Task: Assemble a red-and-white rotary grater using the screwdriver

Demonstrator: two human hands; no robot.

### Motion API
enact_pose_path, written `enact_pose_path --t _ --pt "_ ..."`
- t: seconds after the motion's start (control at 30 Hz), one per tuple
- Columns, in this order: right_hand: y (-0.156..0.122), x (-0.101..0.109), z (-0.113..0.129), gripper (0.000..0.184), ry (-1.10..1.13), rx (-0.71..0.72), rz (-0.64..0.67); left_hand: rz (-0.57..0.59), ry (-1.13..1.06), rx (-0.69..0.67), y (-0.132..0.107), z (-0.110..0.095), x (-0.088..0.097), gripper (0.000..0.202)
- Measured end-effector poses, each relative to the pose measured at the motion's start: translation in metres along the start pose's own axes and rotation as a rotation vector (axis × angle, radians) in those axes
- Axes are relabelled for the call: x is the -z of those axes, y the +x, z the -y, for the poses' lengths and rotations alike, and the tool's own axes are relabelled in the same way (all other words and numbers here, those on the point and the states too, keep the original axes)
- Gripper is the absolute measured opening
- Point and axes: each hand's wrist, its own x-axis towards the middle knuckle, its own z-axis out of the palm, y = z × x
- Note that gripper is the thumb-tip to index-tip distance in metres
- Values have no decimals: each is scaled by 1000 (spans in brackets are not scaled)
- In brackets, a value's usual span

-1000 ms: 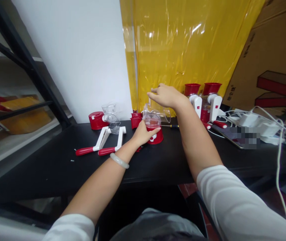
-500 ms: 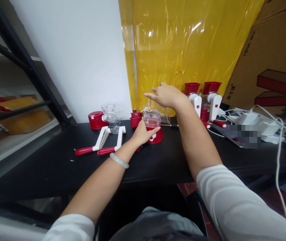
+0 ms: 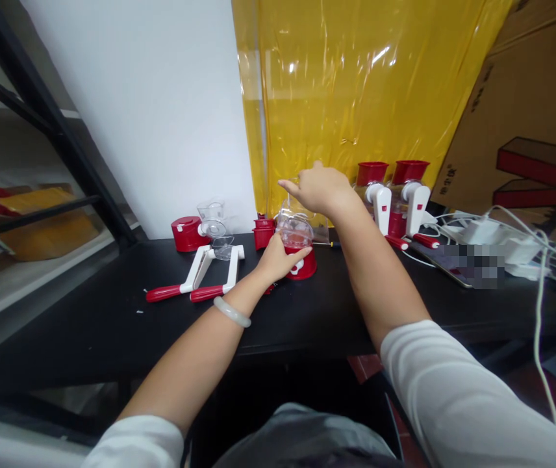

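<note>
My left hand (image 3: 280, 257), with a pale bangle at its wrist, is wrapped round the red base (image 3: 306, 265) of a rotary grater standing on the black table. Its clear plastic upper housing (image 3: 297, 225) rises above that hand. My right hand (image 3: 321, 188) is raised over the housing, thumb out to the left and the other fingers bent; what they grip, if anything, is hidden. A small red part (image 3: 263, 233) stands just left of the grater. Behind it, a thin shaft with a black-and-yellow end (image 3: 332, 245) lies on the table.
To the left are two white cranks with red handles (image 3: 208, 294) and another red base (image 3: 186, 234) with clear parts. Two assembled graters (image 3: 411, 195) stand at the right, near a phone (image 3: 446, 263), white chargers and cables (image 3: 526, 250). A cardboard box (image 3: 531, 110) leans behind.
My right hand has shifted slightly left and down over the clear housing, its thumb tipping a little. My left hand and the red base stay in place.
</note>
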Motion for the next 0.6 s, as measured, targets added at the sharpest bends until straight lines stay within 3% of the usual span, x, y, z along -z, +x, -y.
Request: enact_pose_path --t 0.2,0.37,0.5,0.6 --pt "2 -6 1 87 54 -4 -32 -19 -5 2 -1 -1 -1 44" --pt "1 -2 4 90 44 -42 -44 -43 9 77 -2 -1 0 54" --pt "13 3 -23 94 188 44 12 -33 -12 78 -1 0 2 61" --pt "33 -10 -59 91 311 13 -51 -10 -43 72 1 1 5 56"
